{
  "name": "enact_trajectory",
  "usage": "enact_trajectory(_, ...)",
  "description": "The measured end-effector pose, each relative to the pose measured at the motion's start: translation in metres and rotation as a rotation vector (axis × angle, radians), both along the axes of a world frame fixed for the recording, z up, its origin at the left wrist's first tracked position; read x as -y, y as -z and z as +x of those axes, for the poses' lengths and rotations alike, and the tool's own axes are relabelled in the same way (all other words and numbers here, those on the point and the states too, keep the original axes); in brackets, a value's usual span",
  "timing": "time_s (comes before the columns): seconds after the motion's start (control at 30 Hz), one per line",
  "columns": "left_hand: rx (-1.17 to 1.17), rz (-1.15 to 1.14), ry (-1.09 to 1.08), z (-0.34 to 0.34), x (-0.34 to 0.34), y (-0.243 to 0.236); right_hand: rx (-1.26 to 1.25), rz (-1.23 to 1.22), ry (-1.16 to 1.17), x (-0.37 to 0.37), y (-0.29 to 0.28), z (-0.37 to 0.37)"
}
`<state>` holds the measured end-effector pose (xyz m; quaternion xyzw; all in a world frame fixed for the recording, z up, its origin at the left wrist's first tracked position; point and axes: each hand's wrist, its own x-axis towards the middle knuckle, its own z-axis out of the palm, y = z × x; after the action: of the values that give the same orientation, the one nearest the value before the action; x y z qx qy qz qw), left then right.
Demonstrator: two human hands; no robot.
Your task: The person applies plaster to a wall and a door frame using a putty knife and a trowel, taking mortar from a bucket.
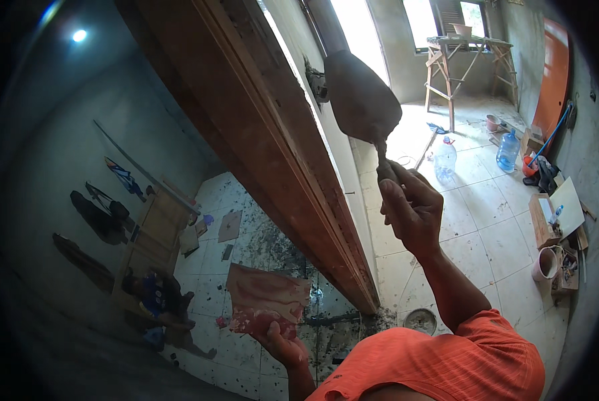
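My right hand (416, 210) is raised and wrapped round the handle of a trowel (363, 100). Its broad grey blade points up, in front of the wall edge beside a brown wooden door frame (272, 154). Close to the blade's left edge, a small dark fitting (317, 83) sits in that wall. Lower down, my left hand (287, 349) grips the near edge of a reddish-brown board (269, 291), its thumb on top. Pale smears cover the board, and its near part is a deeper red. The fingers beneath it are hidden.
Left of the frame, a person (156, 297) is low by the wall near a wooden panel (154, 234). Across the tiled floor stand a wooden scaffold (470, 50), water bottles (445, 160), a bucket (546, 264) and a carton (543, 220). Near my elbow lies a round pan (420, 321).
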<state>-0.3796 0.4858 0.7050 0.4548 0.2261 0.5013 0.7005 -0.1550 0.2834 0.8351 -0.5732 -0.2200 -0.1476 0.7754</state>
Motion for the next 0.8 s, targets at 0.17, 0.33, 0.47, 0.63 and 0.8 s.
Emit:
enact_trajectory(0.17,0.009,0.016,-0.005,0.010,0.006,-0.009,0.248,-0.098,0.031,-0.018,-0.011,0.008)
enact_trajectory(0.33,0.032,0.014,-0.017,0.012,0.009,-0.008,0.259,-0.132,-0.048,-0.024,-0.019,0.011)
enact_trajectory(0.47,-0.003,0.023,0.011,0.011,0.006,-0.004,0.207,-0.227,-0.054,-0.015,-0.008,0.009)
enact_trajectory(0.63,-0.046,0.013,0.014,0.006,0.004,0.000,0.174,-0.284,-0.036,-0.012,0.030,-0.001)
enact_trajectory(0.8,-0.025,0.037,-0.021,0.013,0.016,-0.007,0.266,-0.394,0.003,0.008,0.091,-0.007)
